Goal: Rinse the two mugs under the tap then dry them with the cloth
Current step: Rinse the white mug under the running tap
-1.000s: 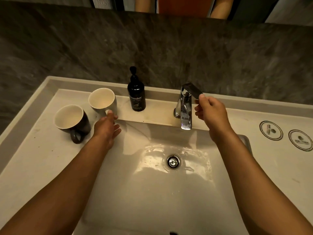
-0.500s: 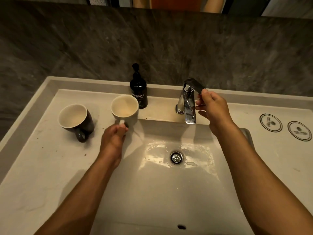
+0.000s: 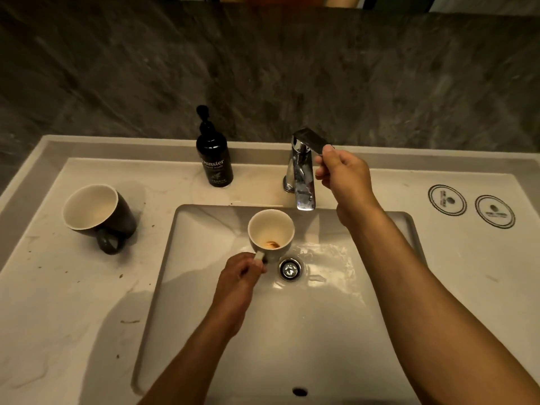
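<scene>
My left hand (image 3: 241, 277) grips the handle of a white mug (image 3: 271, 233) and holds it upright over the sink basin (image 3: 204, 287), just left of and below the spout. A brown stain sits in the mug's bottom. My right hand (image 3: 343, 173) pinches the lever of the chrome tap (image 3: 302, 176). No water stream is visible. A dark mug (image 3: 98, 213) with a white inside stands on the counter at the left, handle toward me. No cloth is in view.
A black pump bottle of hand wash (image 3: 214, 154) stands behind the basin, left of the tap. The drain (image 3: 290, 269) lies just right of the held mug. Two round printed marks (image 3: 447, 200) are on the right counter. A dark stone wall rises behind.
My left hand has lifted the white mug off the counter and carried it right, over the basin near the spout. My right hand has stayed on the tap lever.
</scene>
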